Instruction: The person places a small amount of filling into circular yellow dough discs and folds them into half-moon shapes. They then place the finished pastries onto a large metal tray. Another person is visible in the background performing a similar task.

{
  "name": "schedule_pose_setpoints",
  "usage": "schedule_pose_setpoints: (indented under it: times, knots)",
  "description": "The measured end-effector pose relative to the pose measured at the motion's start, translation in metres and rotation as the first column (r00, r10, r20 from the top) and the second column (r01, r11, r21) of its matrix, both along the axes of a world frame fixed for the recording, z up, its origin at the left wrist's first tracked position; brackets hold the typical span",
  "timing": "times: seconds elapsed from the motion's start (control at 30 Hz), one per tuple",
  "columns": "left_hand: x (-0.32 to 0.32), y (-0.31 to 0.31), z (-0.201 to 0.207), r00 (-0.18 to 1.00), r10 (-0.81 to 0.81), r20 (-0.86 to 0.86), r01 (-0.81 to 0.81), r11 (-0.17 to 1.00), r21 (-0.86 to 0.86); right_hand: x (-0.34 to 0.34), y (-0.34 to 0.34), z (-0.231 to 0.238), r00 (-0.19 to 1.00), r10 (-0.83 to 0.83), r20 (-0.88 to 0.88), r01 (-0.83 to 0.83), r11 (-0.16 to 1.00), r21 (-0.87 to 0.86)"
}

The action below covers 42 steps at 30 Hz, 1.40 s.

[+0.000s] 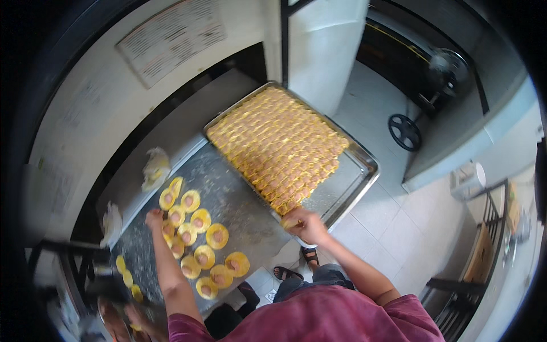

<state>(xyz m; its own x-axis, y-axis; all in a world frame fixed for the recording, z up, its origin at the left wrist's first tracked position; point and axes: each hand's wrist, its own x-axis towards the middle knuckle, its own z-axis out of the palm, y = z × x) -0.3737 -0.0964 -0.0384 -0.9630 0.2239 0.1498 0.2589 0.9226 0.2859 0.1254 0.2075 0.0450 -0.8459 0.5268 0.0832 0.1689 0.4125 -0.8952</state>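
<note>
I see the right hand (307,226) pinching a dough piece (288,224) by the near corner of the tray (345,185); left of it, the left hand (154,219) meets filled rounds (190,200); its grip I cannot tell.

Right hand (308,227) slightly blurred

A big cream wall (97,108) on the left has a large white paper sheet with rows of small print (174,40) stuck on it, and a smooth white pillar (323,60) stands near the top middle. The floor of square, pale grey tiles (380,232) looks bright in the light. On the right are a round black wheel with spokes (404,132) and a flat brown wooden board (480,252) on a dark rack (456,286).
</note>
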Motion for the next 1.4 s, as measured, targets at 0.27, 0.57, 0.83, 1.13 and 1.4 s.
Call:
schedule_pose_setpoints:
  times: [0.27,0.57,0.83,1.13,1.4]
  knots:
    - [0.001,0.046,0.002,0.989,0.059,0.134,-0.065,0.997,0.036,0.072,0.182,-0.029,0.622,-0.759,0.192,0.729,0.651,0.213]
    - [-0.049,0.003,-0.032,0.837,0.091,0.540,-0.424,0.731,0.535,0.030,0.212,-0.052,0.644,-0.714,0.276,0.679,0.699,0.225]
    - [-0.012,0.013,-0.005,0.703,-0.265,0.660,-0.699,-0.090,0.709,0.035,0.213,-0.057,0.696,-0.701,0.157,0.654,0.709,0.265]
    - [0.063,0.029,0.068,0.649,-0.589,0.482,-0.705,-0.227,0.672,0.036,0.212,-0.061,0.699,-0.709,0.088,0.677,0.697,0.235]
    - [0.253,0.082,0.108,0.348,-0.850,0.394,-0.805,-0.055,0.591,0.029,0.179,-0.016,0.673,-0.731,-0.109,0.699,0.582,0.415]
